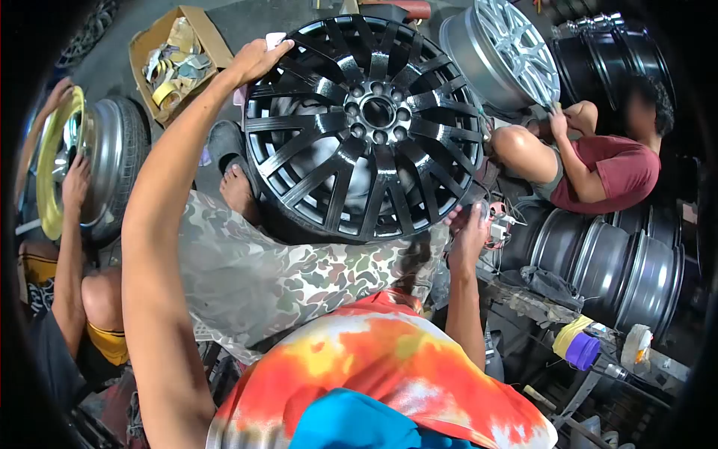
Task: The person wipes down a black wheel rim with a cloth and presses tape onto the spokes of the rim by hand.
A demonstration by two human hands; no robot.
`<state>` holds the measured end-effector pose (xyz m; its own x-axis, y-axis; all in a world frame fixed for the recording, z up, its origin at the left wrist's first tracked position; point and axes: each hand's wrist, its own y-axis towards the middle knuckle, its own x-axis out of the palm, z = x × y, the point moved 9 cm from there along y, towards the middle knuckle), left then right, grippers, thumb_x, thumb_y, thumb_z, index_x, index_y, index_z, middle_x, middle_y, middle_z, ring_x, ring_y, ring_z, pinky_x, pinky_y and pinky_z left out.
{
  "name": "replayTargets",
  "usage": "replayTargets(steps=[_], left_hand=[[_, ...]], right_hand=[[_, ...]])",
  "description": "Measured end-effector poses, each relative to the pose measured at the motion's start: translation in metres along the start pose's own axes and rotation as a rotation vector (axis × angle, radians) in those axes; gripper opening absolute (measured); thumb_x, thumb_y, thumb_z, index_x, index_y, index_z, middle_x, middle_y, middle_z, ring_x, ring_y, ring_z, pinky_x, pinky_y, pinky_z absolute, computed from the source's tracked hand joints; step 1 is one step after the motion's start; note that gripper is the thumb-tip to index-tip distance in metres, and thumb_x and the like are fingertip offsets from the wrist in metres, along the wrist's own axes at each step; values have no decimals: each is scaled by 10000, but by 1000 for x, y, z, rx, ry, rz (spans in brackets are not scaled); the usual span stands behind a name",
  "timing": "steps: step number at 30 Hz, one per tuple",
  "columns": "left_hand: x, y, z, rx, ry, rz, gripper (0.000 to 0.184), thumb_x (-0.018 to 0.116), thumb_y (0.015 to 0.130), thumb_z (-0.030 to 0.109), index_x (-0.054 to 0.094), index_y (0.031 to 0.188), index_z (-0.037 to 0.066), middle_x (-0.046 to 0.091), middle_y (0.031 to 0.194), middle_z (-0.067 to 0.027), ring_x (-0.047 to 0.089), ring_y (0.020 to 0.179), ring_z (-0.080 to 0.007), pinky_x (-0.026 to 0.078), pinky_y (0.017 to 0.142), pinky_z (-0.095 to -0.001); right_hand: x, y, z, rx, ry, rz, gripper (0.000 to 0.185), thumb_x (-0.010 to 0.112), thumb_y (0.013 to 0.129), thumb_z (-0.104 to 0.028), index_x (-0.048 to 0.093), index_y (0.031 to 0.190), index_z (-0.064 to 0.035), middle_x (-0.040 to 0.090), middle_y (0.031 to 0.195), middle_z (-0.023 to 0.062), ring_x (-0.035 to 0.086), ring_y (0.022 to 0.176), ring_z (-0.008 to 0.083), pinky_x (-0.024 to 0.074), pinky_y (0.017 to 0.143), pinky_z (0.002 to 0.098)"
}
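A glossy black multi-spoke alloy wheel (380, 172) leans tilted in front of me, face up toward the camera, above my camouflage-patterned trousers (262, 277). My left hand (260, 58) grips its upper left rim, fingers closed over the edge. A small whitish piece (275, 39) shows at those fingers; its kind is unclear. At the lower right rim is my right hand (468, 228), closed on the edge with its fingertips partly hidden. Dark tyre-like rubber (299, 224) shows under the wheel's lower edge.
Left, another person's hands (75, 179) hold a yellow-edged ring (51, 165) by a tyred wheel (120, 165). A cardboard box (213, 41) holds tape and scraps. A person in maroon (617, 168) sits right, beside a silver wheel (497, 52). Dark rims (591, 254) lie behind a bench (666, 367).
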<state>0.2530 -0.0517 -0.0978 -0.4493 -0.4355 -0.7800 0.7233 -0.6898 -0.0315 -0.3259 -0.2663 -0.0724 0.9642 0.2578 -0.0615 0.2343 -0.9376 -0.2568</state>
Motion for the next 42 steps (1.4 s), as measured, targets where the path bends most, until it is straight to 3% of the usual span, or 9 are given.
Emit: replayTargets(steps=[5,7,11,13,17,22,31,37,42], left_hand=[[1,-6,-12,-54,-95,57,878,463,981,735,727,1095,-95,706,1030,-380,670,1108,-526,502,975,-528],[-4,-21,-13,-91,-119,52,888,437,994,740,718,1071,-98,715,982,-361,692,1057,-500,502,955,-513],[-17,-67,-6,-81,-255,-24,803,453,1034,697,640,996,-83,655,822,-166,556,817,-236,487,823,-426],[-20,-94,-2,-175,-230,-133,785,459,1037,690,649,998,-70,671,837,-124,557,823,-209,484,818,-409],[-22,-134,5,-279,-217,-228,812,463,1039,684,696,1154,-85,702,961,-148,570,953,-190,477,923,-381],[-70,-143,58,-211,361,-198,879,459,1030,682,700,999,-163,689,1018,-408,684,1007,-549,519,934,-556],[-150,-175,159,-43,-18,331,731,550,1026,610,723,947,-96,707,793,-283,723,799,-381,537,805,-474],[-134,-175,124,-181,-36,260,683,566,1033,577,725,947,-82,708,785,-233,687,767,-315,520,804,-457],[-152,-164,132,-65,-62,361,632,595,1041,543,709,893,-61,661,756,-54,568,742,-136,484,706,-350]], right_hand=[[4,51,-47,-156,-141,-24,408,516,1128,-349,668,1200,23,706,925,70,668,779,155,561,725,312],[10,52,-62,-227,-294,-53,411,522,1126,-332,686,1228,31,707,941,73,663,792,153,556,750,313],[42,12,-108,-736,-828,-193,307,605,1072,-234,740,1231,-8,653,996,127,638,856,214,513,779,337],[57,-19,-96,-880,-953,-367,278,627,1048,-126,716,1281,-3,585,926,103,574,783,182,474,711,335],[57,-23,-90,-937,-1057,-252,235,665,1007,-82,717,1222,-2,560,894,179,606,788,350,491,726,443],[67,-12,-95,-904,-1106,-317,231,614,1023,-83,715,1200,25,601,945,223,635,850,395,498,772,461],[64,6,-99,-849,-1032,-615,245,635,1000,-98,740,1195,7,610,971,215,647,909,403,510,823,458],[64,1,-97,-867,-1057,-602,254,655,998,-120,745,1210,-14,596,941,193,633,849,387,509,798,452],[49,-42,-98,-872,-1085,-651,263,699,977,-99,746,1234,-63,579,891,165,636,791,346,509,704,433]])
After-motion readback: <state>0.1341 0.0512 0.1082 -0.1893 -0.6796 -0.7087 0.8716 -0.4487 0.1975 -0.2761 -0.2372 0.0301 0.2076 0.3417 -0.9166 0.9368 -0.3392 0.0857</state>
